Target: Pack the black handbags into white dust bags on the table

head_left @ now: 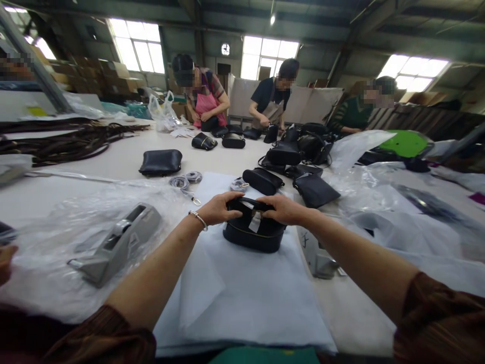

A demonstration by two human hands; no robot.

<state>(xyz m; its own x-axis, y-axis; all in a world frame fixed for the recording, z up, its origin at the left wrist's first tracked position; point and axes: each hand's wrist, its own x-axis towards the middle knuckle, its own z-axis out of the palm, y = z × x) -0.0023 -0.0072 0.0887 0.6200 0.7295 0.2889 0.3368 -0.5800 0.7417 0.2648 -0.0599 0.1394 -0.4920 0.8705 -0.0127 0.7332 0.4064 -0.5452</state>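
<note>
A small black handbag (254, 236) with a gold zip and a top handle stands on a stack of white tissue sheets (250, 298). My left hand (222, 208) grips its upper left side, thumb toward me and fingers over the top. On the upper right side, my right hand (284, 208) grips it the same way. A white tag (255, 222) hangs on the bag's front between my hands. Just behind it lie another black bag (263, 180) and a wrapped strap coil (239, 185). More wrapped straps (185, 180) rest to the left.
A grey tape dispenser (121, 242) sits on clear plastic at left; another dispenser (320, 258) stands right of the tissue. Several black bags (288, 149) are piled behind. Dark straps (64, 136) lie far left, plastic bags (409, 222) at right. Several people work across the table; another person's hand (5, 263) shows at the left edge.
</note>
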